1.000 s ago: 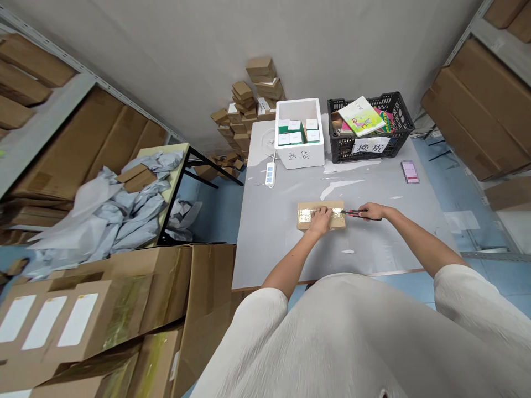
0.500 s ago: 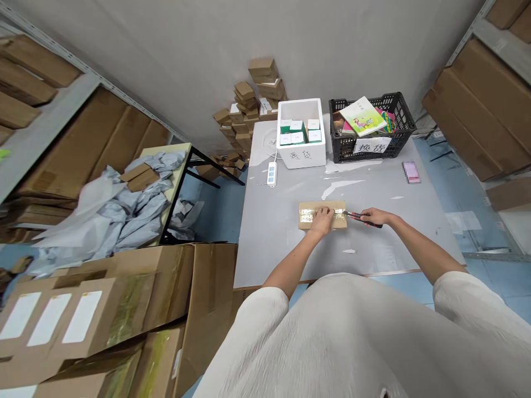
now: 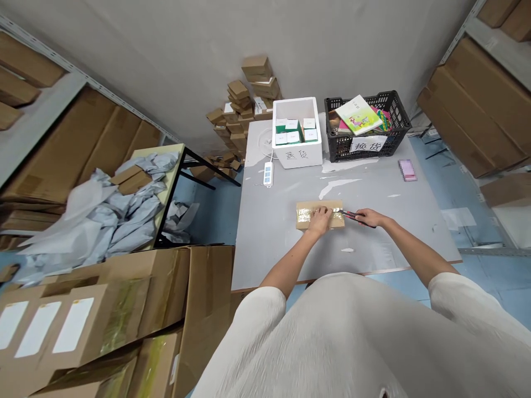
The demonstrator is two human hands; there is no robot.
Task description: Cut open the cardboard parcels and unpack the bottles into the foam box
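Note:
A small cardboard box, with shiny clear tape across its top, lies flat on the grey table. My left hand presses down on the middle of the box and grips it, fingers bent over the tape. In my right hand is a red-and-black box cutter, my fingers wrapped round its handle. Its tip reaches the right end of the box, at the tape. Whether the blade is in the tape is too small to tell.
Behind the box stand a white foam box holding several green-and-white cartons and a black crate of books. A power strip and a pixelated pink item lie on the table. Large cartons stack up at left.
The view has shifted slightly, so everything sits a little further left. Both hands keep their places on the box and box cutter; the cutter's tip stays at the box's right end.

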